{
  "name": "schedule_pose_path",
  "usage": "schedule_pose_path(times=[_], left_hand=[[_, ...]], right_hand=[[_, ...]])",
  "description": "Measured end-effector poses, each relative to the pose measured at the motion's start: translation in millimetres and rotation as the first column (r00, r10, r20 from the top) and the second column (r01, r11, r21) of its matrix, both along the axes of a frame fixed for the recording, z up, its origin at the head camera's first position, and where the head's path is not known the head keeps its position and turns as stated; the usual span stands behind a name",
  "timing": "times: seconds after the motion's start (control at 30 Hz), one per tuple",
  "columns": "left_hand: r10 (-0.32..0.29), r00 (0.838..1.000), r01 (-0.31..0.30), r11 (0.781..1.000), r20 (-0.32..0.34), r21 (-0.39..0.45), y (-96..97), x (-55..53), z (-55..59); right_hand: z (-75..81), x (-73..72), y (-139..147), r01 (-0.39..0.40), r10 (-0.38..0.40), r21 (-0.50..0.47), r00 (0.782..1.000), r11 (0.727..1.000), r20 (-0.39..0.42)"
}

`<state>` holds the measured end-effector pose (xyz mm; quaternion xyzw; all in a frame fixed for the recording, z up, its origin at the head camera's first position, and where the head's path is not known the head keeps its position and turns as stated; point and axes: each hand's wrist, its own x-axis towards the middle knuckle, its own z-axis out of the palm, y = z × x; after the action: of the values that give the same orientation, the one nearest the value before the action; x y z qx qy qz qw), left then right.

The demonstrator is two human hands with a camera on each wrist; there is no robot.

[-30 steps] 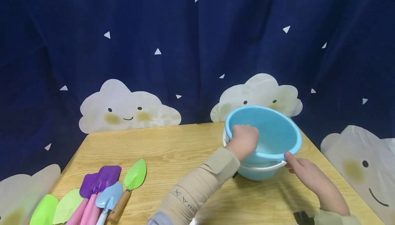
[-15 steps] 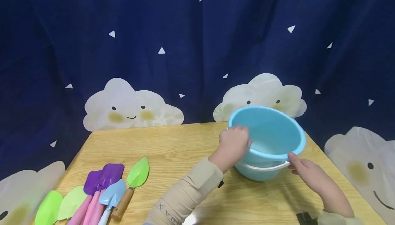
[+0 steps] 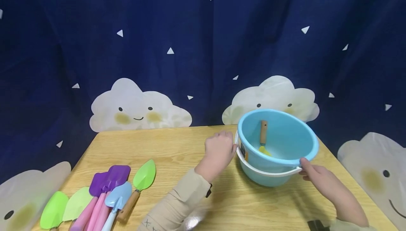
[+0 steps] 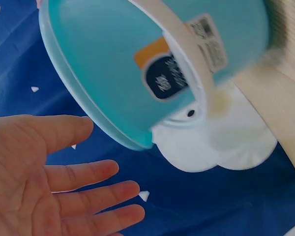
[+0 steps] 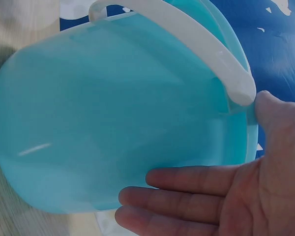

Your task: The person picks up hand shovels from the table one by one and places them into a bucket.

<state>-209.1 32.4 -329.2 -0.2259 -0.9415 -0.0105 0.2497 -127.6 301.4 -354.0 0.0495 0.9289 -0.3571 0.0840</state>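
Observation:
A light blue bucket with a white handle leans on the right side of the wooden table in the head view. Inside it stands a trowel with a wooden grip and a yellow blade, its grip pointing up against the far wall. My right hand holds the bucket's rim at the front right, thumb on the edge, fingers along the outer wall. To the bucket's left is my left hand; in the left wrist view its fingers are extended beside the rim, holding nothing.
At the table's left lie a green trowel with a wooden grip, a light blue trowel, purple garden tools with pink handles and bright green blades. A dark blue curtain with clouds hangs behind.
My left hand has come out of the bucket and moved left, leaving the yellow trowel visible inside. The right hand has kept its hold on the rim. The view has shifted slightly.

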Motion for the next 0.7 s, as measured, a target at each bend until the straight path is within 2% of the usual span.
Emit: schedule_pose_path(times=[0.33, 0.7], left_hand=[[0.076, 0.991, -0.080, 0.996, 0.113, 0.032, -29.2, -3.8, -10.9], [0.139, 0.978, -0.143, 0.990, 0.155, 0.016, -57.0, -3.5, -25.0]], right_hand=[[-2.7, -0.7, 1.4, -0.003, 0.003, -0.007, 1.000, 1.000, -0.002], [-2.3, -0.6, 2.1, -0.026, 0.026, -0.014, 1.000, 1.000, -0.002]])
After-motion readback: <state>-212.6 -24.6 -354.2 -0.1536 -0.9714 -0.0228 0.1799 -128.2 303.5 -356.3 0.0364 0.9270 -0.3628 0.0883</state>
